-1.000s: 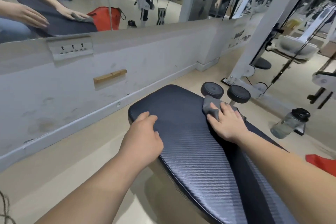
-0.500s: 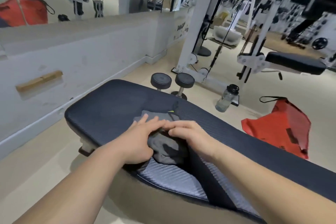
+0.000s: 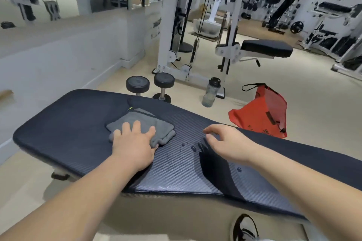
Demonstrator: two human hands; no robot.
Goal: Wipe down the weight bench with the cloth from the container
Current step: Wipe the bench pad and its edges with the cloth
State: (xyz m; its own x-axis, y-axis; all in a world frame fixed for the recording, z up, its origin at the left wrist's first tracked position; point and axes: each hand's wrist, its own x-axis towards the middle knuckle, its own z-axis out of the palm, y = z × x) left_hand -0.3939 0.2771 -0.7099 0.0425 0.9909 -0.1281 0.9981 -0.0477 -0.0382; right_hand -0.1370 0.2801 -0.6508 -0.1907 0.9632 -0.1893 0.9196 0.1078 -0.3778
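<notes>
The dark blue padded weight bench runs across the middle of the view. A folded grey cloth lies on its top. My left hand presses flat on the cloth's near part, fingers spread. My right hand hovers just above the bench to the right of the cloth, fingers apart and holding nothing. A few wet spots show on the pad near my right hand. A red bag with a black strap stands on the floor beyond the bench.
Two black dumbbells and a clear water bottle stand on the beige floor behind the bench. A white cable machine and a second black bench lie further back. A low white wall runs along the left. My shoe shows below.
The cloth passed from my right hand to my left, which now presses it flat. My right hand has pulled away to the right. My view swung right along the bench.
</notes>
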